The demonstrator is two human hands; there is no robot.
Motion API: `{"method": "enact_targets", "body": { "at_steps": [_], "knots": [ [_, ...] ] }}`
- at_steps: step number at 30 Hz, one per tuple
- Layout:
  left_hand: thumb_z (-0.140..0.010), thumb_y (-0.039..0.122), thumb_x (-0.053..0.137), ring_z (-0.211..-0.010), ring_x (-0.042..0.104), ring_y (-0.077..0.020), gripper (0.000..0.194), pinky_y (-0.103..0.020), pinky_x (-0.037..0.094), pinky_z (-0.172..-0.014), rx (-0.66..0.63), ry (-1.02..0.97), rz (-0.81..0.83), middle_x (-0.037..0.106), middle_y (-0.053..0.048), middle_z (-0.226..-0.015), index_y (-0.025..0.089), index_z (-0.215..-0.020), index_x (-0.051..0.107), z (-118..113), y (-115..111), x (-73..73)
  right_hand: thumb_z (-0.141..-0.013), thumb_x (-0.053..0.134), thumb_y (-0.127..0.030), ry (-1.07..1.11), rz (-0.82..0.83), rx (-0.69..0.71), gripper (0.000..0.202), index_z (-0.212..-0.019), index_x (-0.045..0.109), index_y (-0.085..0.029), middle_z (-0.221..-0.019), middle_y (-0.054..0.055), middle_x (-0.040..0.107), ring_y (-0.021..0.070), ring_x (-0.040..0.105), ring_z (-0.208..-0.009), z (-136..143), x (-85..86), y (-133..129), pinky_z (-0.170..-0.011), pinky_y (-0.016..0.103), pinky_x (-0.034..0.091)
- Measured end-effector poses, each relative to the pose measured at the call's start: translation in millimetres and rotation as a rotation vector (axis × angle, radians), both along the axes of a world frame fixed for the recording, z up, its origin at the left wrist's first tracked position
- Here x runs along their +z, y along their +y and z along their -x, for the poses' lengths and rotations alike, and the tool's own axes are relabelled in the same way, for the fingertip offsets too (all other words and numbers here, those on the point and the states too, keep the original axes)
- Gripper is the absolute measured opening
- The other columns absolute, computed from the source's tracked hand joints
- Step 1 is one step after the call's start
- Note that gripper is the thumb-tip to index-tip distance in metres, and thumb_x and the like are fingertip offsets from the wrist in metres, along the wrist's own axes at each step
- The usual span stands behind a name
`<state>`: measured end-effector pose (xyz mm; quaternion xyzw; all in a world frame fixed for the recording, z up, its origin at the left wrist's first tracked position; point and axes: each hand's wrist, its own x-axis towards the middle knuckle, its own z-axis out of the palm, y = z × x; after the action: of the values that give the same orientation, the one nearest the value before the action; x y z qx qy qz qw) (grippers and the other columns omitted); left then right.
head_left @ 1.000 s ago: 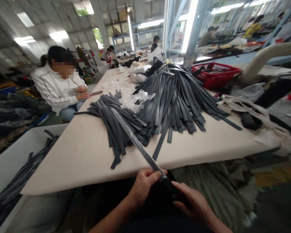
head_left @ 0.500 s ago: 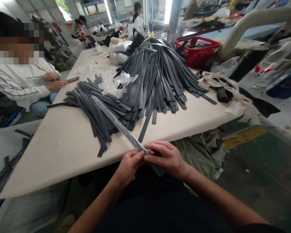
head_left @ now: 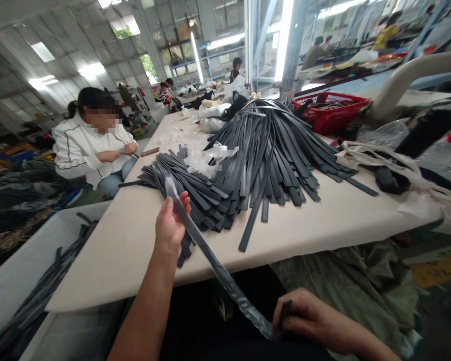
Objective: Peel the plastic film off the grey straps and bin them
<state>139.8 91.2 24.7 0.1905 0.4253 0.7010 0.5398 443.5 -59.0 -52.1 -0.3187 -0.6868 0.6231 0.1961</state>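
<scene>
A dark strap in a shiny clear sleeve [head_left: 214, 260] runs diagonally between my hands. My left hand [head_left: 171, 225] is closed round its upper part, over the table's front edge. Low at the right, my right hand [head_left: 304, 316] is closed on the lower end, where a short dark piece sticks up between the fingers. Behind my left hand lies a smaller pile of dark straps [head_left: 195, 185]. A large bundle of dark straps [head_left: 274, 150], tied at its top, fans out over the table. Crumpled clear plastic pieces [head_left: 212, 158] rest between the two piles.
The cream table [head_left: 108, 255] has a red basket [head_left: 332, 113] at the back right and pale cloth strips [head_left: 376, 160] at the right. A white bin [head_left: 56, 240] with dark straps stands left. A person in white [head_left: 93, 145] sits beyond the table's left edge.
My hands have moved apart: the left up and left along the strap, the right down and right. More of the sleeved strap shows between them. The view has tilted up and shifted left.
</scene>
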Motion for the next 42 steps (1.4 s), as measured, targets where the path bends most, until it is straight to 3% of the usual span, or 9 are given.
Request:
{"method": "enact_targets", "body": {
  "at_steps": [2,5,9,12,17,23,29,36,42],
  "knots": [
    [-0.089,0.029,0.066,-0.064,0.068,-0.0106,0.026,-0.02,0.051,-0.061,0.001,0.092,-0.027,0.075,-0.002,-0.083,0.018,-0.112,0.066,4,-7,-3.1,-0.097,0.057,-0.044,0.053,0.078,0.016,0.036,-0.094,0.078,-0.015,-0.086,0.006,0.075,0.0199,0.069,-0.081,11,-11.6,3,-0.077,0.028,0.053],
    [-0.081,0.038,0.075,-0.061,0.066,-0.0129,0.041,-0.022,0.048,-0.057,-0.176,0.267,-0.069,0.075,-0.004,-0.082,0.017,-0.115,0.069,-3,-39,-21.2,-0.098,0.053,-0.051,0.178,0.089,-0.078,0.043,-0.098,0.076,-0.014,-0.089,0.007,0.074,0.0201,0.069,-0.083,29,-13.6,17,-0.078,0.03,0.054],
    [-0.081,0.045,0.074,-0.065,0.066,-0.0156,0.045,-0.026,0.05,-0.06,-0.412,0.377,0.02,0.075,-0.007,-0.086,0.016,-0.116,0.07,-10,-89,-50.5,-0.097,0.055,-0.052,0.389,0.056,-0.319,0.04,-0.104,0.074,-0.017,-0.125,0.012,0.067,0.0194,0.069,-0.09,47,8.7,53,-0.079,0.032,0.056],
    [-0.085,0.047,0.07,-0.068,0.066,-0.0161,0.043,-0.027,0.05,-0.064,-0.553,0.427,0.087,0.075,-0.007,-0.088,0.017,-0.116,0.07,-8,-113,-63.2,-0.096,0.059,-0.049,0.497,-0.027,-0.386,0.034,-0.101,0.075,-0.019,-0.148,0.009,0.051,0.0245,0.062,-0.118,58,28.7,83,-0.097,0.039,0.051],
    [-0.086,0.052,0.066,-0.07,0.065,-0.018,0.046,-0.028,0.05,-0.065,-0.705,0.538,0.119,0.074,-0.009,-0.088,0.015,-0.113,0.072,-2,-126,-66.4,-0.095,0.06,-0.048,0.545,-0.116,-0.362,0.032,-0.101,0.076,-0.021,-0.137,0.005,0.063,0.0249,0.056,-0.128,80,50.2,113,-0.112,0.046,0.039],
    [-0.075,0.057,0.076,-0.093,0.068,-0.0277,0.071,-0.035,0.054,-0.079,-0.561,0.454,-0.031,0.071,-0.012,-0.115,0.02,-0.133,0.06,-5,-111,-50.9,-0.096,0.055,-0.054,0.494,-0.193,-0.295,0.04,-0.102,0.076,-0.02,-0.118,0.006,0.072,0.0229,0.067,-0.107,121,58.6,105,-0.095,0.039,0.054],
    [-0.092,0.044,0.058,-0.078,0.064,-0.0208,0.034,-0.03,0.048,-0.072,-0.607,0.642,-0.078,0.072,-0.006,-0.085,0.016,-0.104,0.074,-13,-113,-31.5,-0.1,0.051,-0.048,0.358,-0.375,-0.299,0.037,-0.101,0.077,-0.022,-0.111,0.006,0.075,0.0246,0.067,-0.109,133,54.2,90,-0.1,0.041,0.053],
    [-0.087,0.03,0.056,-0.067,0.057,-0.0146,0.025,-0.026,0.04,-0.063,-0.664,0.777,0.01,0.067,-0.003,-0.075,0.014,-0.084,0.076,-6,-143,-37.1,-0.094,0.063,-0.042,0.436,-0.23,-0.487,0.021,-0.095,0.077,-0.027,-0.112,0.005,0.076,0.0279,0.067,-0.114,128,32.0,99,-0.11,0.046,0.047],
    [-0.092,0.052,0.054,-0.059,0.051,-0.0119,0.043,-0.023,0.038,-0.056,-0.555,0.596,0.032,0.06,-0.001,-0.067,0.013,-0.086,0.07,19,-159,-45.4,-0.092,0.063,-0.047,0.285,-0.262,-0.403,0.026,-0.102,0.078,-0.029,-0.126,0.008,0.07,0.0324,0.063,-0.121,128,37.0,102,-0.108,0.047,0.047]
  ]
}}
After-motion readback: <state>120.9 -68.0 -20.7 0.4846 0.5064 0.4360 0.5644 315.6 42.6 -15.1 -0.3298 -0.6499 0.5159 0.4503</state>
